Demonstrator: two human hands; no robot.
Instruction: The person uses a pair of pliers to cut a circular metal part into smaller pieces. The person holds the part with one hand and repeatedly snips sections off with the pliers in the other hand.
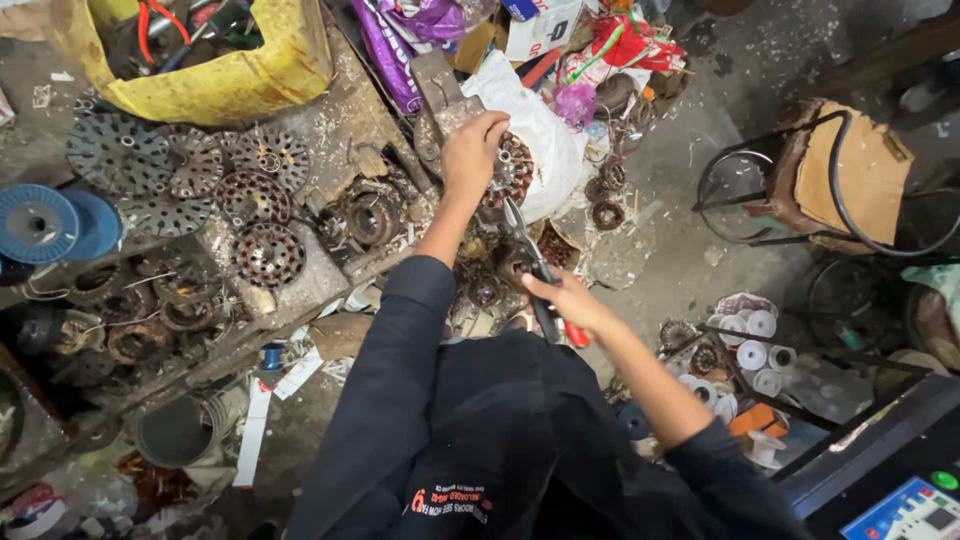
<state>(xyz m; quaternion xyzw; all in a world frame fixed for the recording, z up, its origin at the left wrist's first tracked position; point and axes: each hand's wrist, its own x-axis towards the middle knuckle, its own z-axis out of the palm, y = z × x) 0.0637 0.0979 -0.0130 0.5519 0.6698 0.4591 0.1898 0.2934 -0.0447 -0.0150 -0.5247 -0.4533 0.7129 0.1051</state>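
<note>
The setting is a cluttered repair workshop with a grimy concrete floor (660, 150) and a worn wooden bench (330, 110) strewn with metal parts. At the centre of the view, just past the 12 o'clock edge of the person's dark shirt, a round motor stator (512, 170) with copper-coloured windings rests against a white sack (545, 125). The left hand (475, 150) is closed over the stator's top edge, fingers wrapped round the rim, apparently to steady it against the tool. The right hand (570, 300) is closed round the red handles of a pair of pliers (530, 250), whose dark jaws point toward 11 o'clock and meet the lower edge of the stator; whether the jaws are clamped on a wire cannot be told. The long tool keeps the right hand back from the windings while the left holds the work. At 9 o'clock from the stator lie rusted rotor rings (375, 215) and stacked perforated discs (235, 190), grouped by kind on the bench. At 10 o'clock stands a yellow tub (260, 75) holding hand tools. At the far 9 o'clock edge sit blue spools (55, 225). At 4 o'clock lie white bobbins (750, 355) on the floor, and at 2 o'clock stands a padded metal stool (840, 165).
</note>
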